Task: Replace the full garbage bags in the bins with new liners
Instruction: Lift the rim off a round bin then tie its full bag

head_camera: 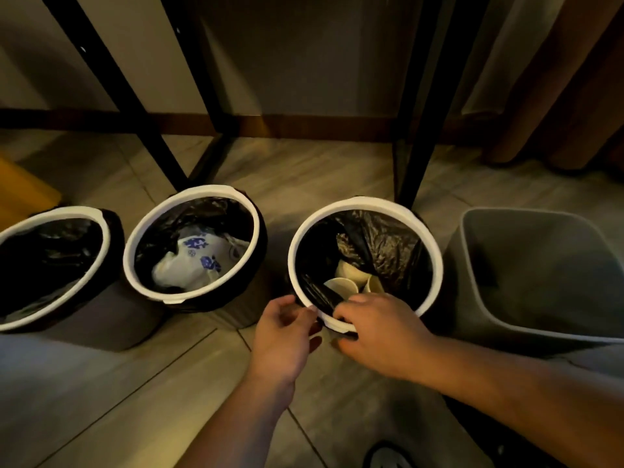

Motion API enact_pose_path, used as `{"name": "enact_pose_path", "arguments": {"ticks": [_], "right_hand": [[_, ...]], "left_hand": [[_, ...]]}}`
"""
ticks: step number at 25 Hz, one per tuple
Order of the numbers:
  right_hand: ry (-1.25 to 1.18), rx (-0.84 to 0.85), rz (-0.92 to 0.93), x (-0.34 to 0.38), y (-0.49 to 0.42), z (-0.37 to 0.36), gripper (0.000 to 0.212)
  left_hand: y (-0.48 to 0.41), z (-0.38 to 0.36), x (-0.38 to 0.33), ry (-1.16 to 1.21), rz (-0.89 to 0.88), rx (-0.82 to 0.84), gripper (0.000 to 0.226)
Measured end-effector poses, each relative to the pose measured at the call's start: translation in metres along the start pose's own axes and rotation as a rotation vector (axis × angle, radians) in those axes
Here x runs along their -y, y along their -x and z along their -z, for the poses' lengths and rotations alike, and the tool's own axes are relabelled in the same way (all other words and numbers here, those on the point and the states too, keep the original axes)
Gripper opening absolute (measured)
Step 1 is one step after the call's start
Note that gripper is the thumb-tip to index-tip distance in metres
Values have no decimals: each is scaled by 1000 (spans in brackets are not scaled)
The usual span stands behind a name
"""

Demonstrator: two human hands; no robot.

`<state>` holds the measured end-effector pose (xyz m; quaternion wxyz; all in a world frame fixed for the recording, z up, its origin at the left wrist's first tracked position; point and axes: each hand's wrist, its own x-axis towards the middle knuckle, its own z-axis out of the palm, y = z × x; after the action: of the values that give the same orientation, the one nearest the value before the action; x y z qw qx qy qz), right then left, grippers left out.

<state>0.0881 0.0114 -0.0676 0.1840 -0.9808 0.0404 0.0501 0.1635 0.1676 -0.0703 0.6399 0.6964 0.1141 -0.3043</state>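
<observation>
Both forearms reach forward and down to the near edge of the round bin with the white rim ring. The left hand is just beside this rim, its fingers curled and a little apart, the tips touching the ring. The right hand lies over the near rim; its fingers bend around the ring, the thumb below. The black liner with paper cups sits inside, just beyond the fingertips.

Both forearms bare; dark shoe below.
</observation>
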Motion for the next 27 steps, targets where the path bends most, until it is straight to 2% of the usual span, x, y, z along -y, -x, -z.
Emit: {"name": "enact_pose_path", "arguments": {"ticks": [2,5,11,15,17,19,21,22,24,26,27], "right_hand": [[25,-110,33,-4,6,-12,30],[69,-195,90,-10,7,-16,33],[207,-204,135,-6,8,-22,47],[246,-331,149,-5,10,-21,34],[227,-291,134,0,10,-17,28],[243,-238,118,6,13,-8,25],[277,-272,118,11,13,6,25],[265,-284,114,15,13,16,27],[235,-259,112,21,10,43,33],[214,-229,134,19,1,78,41],[148,-285,141,13,-5,99,46]], "left_hand": [[-4,-3,3,42,-33,3,15],[-9,-5,5,99,-39,10,14],[-6,-6,12,132,-49,65,19],[-6,-7,13,155,-57,91,30],[-2,-7,12,188,-28,112,36],[-2,-7,12,180,8,74,35],[-7,-7,10,115,39,-38,21],[-8,-8,7,108,59,-65,23],[-11,-10,1,157,98,-39,38],[-16,-9,-3,181,79,-22,38],[-18,-8,-5,174,47,-19,34]]}}
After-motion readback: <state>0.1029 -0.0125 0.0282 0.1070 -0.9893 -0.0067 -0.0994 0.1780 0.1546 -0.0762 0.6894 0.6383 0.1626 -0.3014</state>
